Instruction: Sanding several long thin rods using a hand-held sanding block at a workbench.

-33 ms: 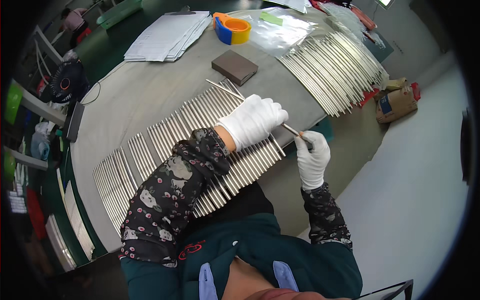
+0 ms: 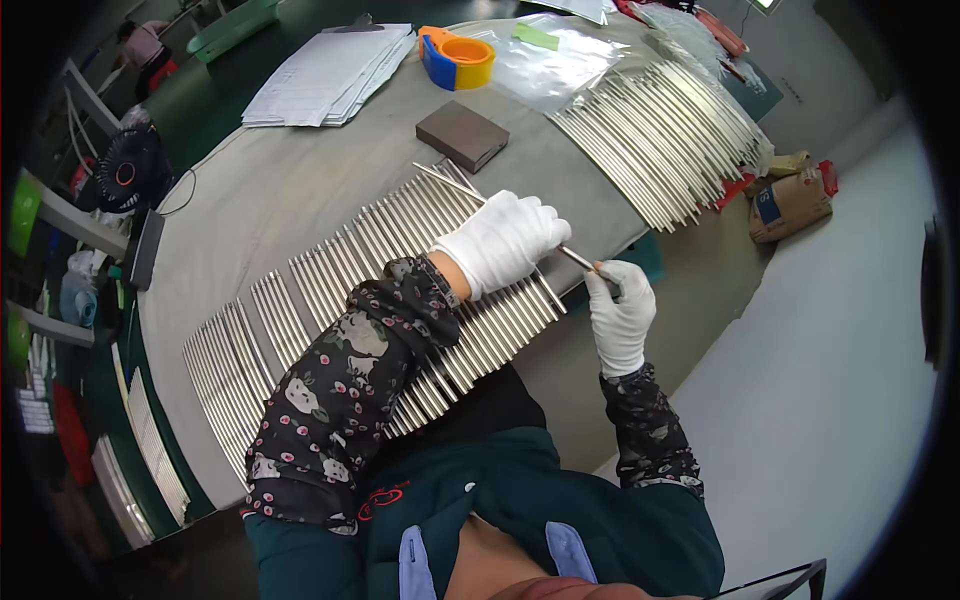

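Left hand (image 2: 505, 240) and right hand (image 2: 621, 315) share one metal rod (image 2: 450, 183)

A grey table (image 2: 230, 225) spreads before the person. On it a near row of rods (image 2: 490, 338) lies side by side, passing beneath the left forearm (image 2: 355, 375); a far batch of rods (image 2: 662, 145) lies apart, toward the upper right. A stack of papers (image 2: 325, 78) sits on the far side. The left hand, white-gloved, curls its fingers around the rod above the near row. The right hand, also gloved, pinches the rod's nearer end between thumb and forefinger. Farther off are an orange, yellow and blue tape dispenser (image 2: 440, 70) and a brown block (image 2: 460, 132). The rod slants above the near row, its far end protruding past the left hand.
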Demonstrator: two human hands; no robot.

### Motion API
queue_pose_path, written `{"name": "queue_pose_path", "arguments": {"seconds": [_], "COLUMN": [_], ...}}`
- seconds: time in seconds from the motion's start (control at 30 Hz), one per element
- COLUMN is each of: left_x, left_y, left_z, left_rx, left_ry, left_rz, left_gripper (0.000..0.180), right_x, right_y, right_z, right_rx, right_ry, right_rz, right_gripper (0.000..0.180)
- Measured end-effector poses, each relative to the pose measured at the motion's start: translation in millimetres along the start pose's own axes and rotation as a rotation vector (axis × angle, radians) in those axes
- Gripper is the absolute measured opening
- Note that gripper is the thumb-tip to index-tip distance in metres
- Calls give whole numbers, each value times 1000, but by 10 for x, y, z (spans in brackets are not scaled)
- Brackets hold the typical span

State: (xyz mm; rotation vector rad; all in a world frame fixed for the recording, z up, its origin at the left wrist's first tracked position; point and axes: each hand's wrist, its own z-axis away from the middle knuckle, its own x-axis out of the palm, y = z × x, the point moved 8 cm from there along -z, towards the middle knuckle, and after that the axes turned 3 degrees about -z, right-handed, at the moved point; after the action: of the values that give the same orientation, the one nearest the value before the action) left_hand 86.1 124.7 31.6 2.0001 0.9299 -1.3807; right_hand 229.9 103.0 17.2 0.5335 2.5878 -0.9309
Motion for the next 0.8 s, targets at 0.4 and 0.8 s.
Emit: {"name": "queue_pose_path", "arguments": {"seconds": [0.4, 0.8], "left_x": [211, 170], "left_y": [-185, -184], "left_z": [11, 14], "left_rx": [-188, -162], "left_ry": [14, -7], "left_rz": [322, 260], "left_gripper": [8, 12], "right_x": [735, 1451], "right_y": [-125, 99], "right_z": [-1196, -1511], "right_rx": [-104, -134], "right_ry": [-280, -656], "right_rz": [-22, 74], "right_gripper": [36, 68]}}
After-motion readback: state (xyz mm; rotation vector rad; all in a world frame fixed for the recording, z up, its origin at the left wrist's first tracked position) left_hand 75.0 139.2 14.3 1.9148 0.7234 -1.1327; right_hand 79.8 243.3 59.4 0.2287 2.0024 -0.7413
